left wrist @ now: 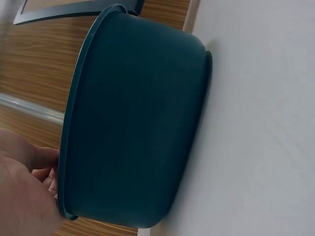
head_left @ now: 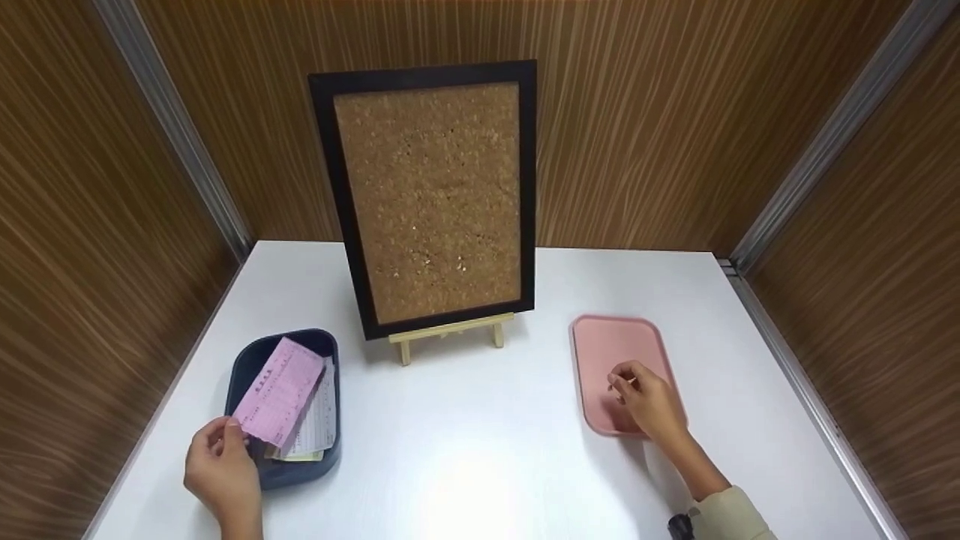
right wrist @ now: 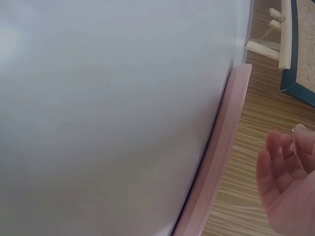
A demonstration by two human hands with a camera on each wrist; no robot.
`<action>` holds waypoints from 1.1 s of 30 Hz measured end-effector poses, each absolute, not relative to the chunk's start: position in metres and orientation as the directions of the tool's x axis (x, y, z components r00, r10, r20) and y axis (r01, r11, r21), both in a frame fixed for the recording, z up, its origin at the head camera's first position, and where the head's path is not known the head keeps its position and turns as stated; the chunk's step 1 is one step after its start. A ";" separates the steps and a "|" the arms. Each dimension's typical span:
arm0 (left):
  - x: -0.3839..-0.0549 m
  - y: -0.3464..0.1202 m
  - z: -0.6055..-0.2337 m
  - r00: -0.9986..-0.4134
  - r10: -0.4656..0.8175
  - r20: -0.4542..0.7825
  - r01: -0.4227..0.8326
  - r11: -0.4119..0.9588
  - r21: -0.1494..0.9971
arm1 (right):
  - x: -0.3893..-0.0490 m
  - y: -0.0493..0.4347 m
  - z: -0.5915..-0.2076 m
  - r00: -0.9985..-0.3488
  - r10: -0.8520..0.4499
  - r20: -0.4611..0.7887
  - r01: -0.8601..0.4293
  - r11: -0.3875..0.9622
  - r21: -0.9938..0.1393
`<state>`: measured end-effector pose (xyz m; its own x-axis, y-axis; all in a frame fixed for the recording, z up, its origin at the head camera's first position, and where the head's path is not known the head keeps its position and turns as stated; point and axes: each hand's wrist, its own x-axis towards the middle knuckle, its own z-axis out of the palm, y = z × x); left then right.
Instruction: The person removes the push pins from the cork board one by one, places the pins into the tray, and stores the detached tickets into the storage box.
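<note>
My left hand [head_left: 223, 469] pinches the lower corner of a pink printed paper slip [head_left: 281, 391]. The slip lies tilted above a dark blue bin [head_left: 330, 461], over white printed slips [head_left: 319, 412] and a bit of yellow paper. Seen from the left wrist, the bin's outer wall [left wrist: 133, 118] hides most of the hand [left wrist: 29, 187]. Over a pink tray [head_left: 615, 337], my right hand [head_left: 652, 401] has its thumb and fingertips together. A small, pale, pin-like thing [right wrist: 294, 130] shows between those fingertips in the right wrist view; its exact kind is too small to tell.
A black-framed cork board [head_left: 435, 195] leans on a small wooden easel [head_left: 450, 328] at the back of the white table [head_left: 450, 420]. Wood-grain panels [head_left: 622, 135] with metal corner strips close in the back and both sides.
</note>
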<state>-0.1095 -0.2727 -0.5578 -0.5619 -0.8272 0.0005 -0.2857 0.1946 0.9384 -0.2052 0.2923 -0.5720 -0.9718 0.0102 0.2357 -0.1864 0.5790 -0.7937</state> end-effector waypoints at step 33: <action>-0.098 -0.255 -0.550 -0.645 -0.754 0.120 -0.346 0.429 0.834 | -0.208 0.317 -0.572 -0.993 0.070 0.096 0.009 0.850 -0.526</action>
<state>-0.0979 -0.2553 -0.5504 -0.6454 -0.7544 0.1201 -0.3465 0.4292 0.8341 -0.2079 0.3171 -0.5720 -0.9929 0.0699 0.0962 0.0089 0.8503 -0.5262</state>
